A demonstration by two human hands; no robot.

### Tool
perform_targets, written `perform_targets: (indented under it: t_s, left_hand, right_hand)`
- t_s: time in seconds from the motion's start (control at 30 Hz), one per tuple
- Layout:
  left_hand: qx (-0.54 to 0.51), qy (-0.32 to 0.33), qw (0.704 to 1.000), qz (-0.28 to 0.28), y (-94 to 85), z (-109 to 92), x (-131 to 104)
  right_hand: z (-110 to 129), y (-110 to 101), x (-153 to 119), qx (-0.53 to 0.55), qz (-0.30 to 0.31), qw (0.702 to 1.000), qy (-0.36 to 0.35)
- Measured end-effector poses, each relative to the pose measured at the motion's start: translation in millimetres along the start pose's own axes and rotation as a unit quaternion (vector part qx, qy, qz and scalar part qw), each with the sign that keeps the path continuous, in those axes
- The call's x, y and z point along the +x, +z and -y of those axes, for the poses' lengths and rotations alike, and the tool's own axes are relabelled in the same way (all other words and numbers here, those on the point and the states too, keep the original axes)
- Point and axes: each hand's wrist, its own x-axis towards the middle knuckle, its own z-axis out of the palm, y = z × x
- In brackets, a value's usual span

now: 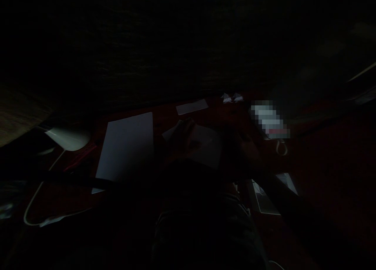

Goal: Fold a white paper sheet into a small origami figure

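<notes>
Dimly, the left hand [183, 138] is showing over a pale sheet [207, 142] on the dark red surface [326, 164], its fingers reaching across the sheet's left part; whether they are pinching it or only resting there, the gloom is hiding. Beside the sheet's right side, the right hand [246, 144] is fading into shadow, and I cannot tell whether its fingers are open or closed. To the left of the sheet, a large white sheet [131, 144] is lying flat, while a small pale strip [192, 106] is lying beyond the hands. Two small folded pieces [232, 98] are standing out near the far edge. Farther right, a blurred-out rectangular item [270, 121] is lying with a pale loop [281, 147] at its near end. A white cone-shaped object [69, 138] is showing at the left, above a curving pale cord [37, 193].
</notes>
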Motion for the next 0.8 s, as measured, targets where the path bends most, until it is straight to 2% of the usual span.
perform_targets:
  t_s: [0.33,0.6,0.8]
  left_hand:
    - [-0.022,-0.027,0.999,-0.035,-8.5,-6,8]
    - [-0.049,-0.101,0.99,-0.082,-18.5,-1,15]
    - [-0.085,-0.155,0.979,-0.106,-19.6,6,17]
  right_hand:
    - [1,0,-1,0.022,-0.006,1.0,-0.003]
    - [6,-23,-7,0.052,0.014,0.998,0.037]
    - [13,-46,-23,0.036,0.044,0.998,-0.041]
